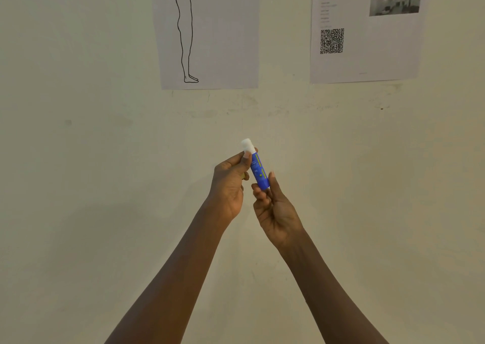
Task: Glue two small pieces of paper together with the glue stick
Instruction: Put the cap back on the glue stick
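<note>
A blue glue stick (pixel 258 171) with a white cap (pixel 247 144) is held upright in mid-air in front of a cream wall. My right hand (pixel 275 207) grips its lower end between thumb and fingers. My left hand (pixel 229 183) pinches the stick just under the white cap with thumb and fingertips. A small yellowish thing shows between the fingers of my left hand; I cannot tell what it is. No small pieces of paper are in view.
Two printed sheets hang on the wall above: a line drawing of a standing figure (pixel 210 34) and a page with a QR code and a small photo (pixel 367 28). No table or work surface is in view.
</note>
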A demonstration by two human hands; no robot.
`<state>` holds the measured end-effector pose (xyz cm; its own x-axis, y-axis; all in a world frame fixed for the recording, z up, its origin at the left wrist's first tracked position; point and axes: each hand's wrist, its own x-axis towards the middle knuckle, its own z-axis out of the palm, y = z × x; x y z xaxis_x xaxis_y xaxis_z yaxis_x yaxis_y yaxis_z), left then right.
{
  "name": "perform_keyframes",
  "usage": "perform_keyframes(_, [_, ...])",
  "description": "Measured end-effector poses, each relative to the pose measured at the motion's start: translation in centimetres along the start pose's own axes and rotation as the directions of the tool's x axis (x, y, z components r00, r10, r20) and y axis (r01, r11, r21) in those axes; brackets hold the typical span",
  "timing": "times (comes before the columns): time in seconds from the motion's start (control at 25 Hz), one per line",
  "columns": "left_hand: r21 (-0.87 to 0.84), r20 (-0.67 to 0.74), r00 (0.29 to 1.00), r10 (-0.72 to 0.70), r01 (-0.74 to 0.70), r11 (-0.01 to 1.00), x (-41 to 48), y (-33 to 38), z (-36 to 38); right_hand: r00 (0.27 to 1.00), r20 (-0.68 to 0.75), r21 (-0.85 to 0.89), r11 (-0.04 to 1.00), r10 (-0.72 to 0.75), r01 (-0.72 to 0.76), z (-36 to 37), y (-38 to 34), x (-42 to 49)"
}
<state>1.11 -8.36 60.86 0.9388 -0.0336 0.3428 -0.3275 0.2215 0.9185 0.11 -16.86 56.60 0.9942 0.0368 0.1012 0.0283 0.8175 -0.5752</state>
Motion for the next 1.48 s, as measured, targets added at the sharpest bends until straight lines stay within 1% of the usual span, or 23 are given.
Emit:
perform_keyframes(0.12, [0.013,-0.013,1.000,0.009,-0.009,1.000,-0.1,0.1,0.0,0.997,0.010,0.045,0.996,-0.078,0.077,0.1,0.1,0.0])
perform_keyframes(0.24, [0.012,-0.022,1.000,0.001,0.000,1.000,0.0,0.1,0.0,0.988,0.035,0.011,0.988,-0.153,0.153,-0.1,0.4,0.0])
perform_keyframes(0.32, [-0.005,-0.021,1.000,-0.004,0.004,1.000,0.0,0.1,0.0,0.990,0.046,0.013,0.992,-0.130,0.129,0.0,0.3,-0.1])
perform_keyframes(0.44, [-0.023,-0.014,1.000,0.002,-0.002,1.000,0.0,0.2,-0.1,1.000,0.026,-0.007,1.000,-0.012,0.013,0.2,-0.1,-0.2])
perform_keyframes(0.48, [-0.018,-0.012,1.000,0.002,-0.002,1.000,-0.1,0.3,-0.1,1.000,0.016,-0.027,1.000,0.000,0.001,0.3,-0.1,-0.2])
perform_keyframes(0.52, [-0.010,-0.012,1.000,0.004,-0.004,1.000,-0.1,0.3,-0.1,1.000,0.007,-0.029,1.000,-0.010,0.010,0.4,-0.1,-0.1])
perform_keyframes(0.68, [0.006,-0.026,1.000,0.010,-0.010,1.000,-0.4,0.4,0.1,0.994,0.024,0.055,0.993,-0.108,0.106,0.5,0.3,0.1])
perform_keyframes(0.8, [0.007,-0.043,0.999,-0.018,0.018,1.000,-0.2,0.3,0.0,0.984,0.044,0.025,0.985,-0.174,0.173,0.3,0.6,0.1])
perform_keyframes(0.84, [-0.009,-0.043,0.999,-0.024,0.024,1.000,-0.2,0.2,-0.1,0.987,0.048,0.020,0.988,-0.155,0.154,0.2,0.6,0.1])
perform_keyframes(0.92, [-0.037,-0.039,0.999,-0.022,0.021,0.999,-0.1,0.2,-0.2,0.997,0.043,0.003,0.998,-0.059,0.058,0.1,0.4,0.0])
perform_keyframes(1.0, [-0.019,-0.034,0.999,-0.019,0.019,1.000,0.0,0.2,-0.2,1.000,0.018,-0.024,1.000,-0.002,0.002,0.2,0.1,0.1])
perform_keyframes(1.12, [0.017,-0.041,0.999,-0.016,0.017,1.000,0.0,0.2,-0.1,0.998,-0.015,0.044,0.997,-0.059,0.060,0.3,0.4,0.3])
perform_keyframes(1.2, [0.024,-0.057,0.998,-0.011,0.012,1.000,0.1,0.1,0.0,0.994,-0.008,0.061,0.992,-0.109,0.109,0.4,0.5,0.2])
perform_keyframes(1.28, [0.026,-0.079,0.997,-0.010,0.012,1.000,0.1,0.1,0.0,0.986,0.005,0.027,0.985,-0.168,0.168,0.2,0.6,0.2])
perform_keyframes(1.36, [0.017,-0.084,0.996,-0.010,0.012,1.000,0.1,0.0,0.2,0.975,-0.015,-0.021,0.975,-0.221,0.221,0.1,0.8,0.4])
perform_keyframes(1.44, [0.009,-0.081,0.997,-0.015,0.016,1.000,0.1,-0.1,0.3,0.973,-0.029,-0.024,0.973,-0.231,0.230,0.0,0.9,0.5])
perform_keyframes(1.48, [0.002,-0.076,0.997,-0.021,0.021,1.000,0.1,0.0,0.2,0.977,-0.023,-0.006,0.977,-0.212,0.212,0.0,0.8,0.5])
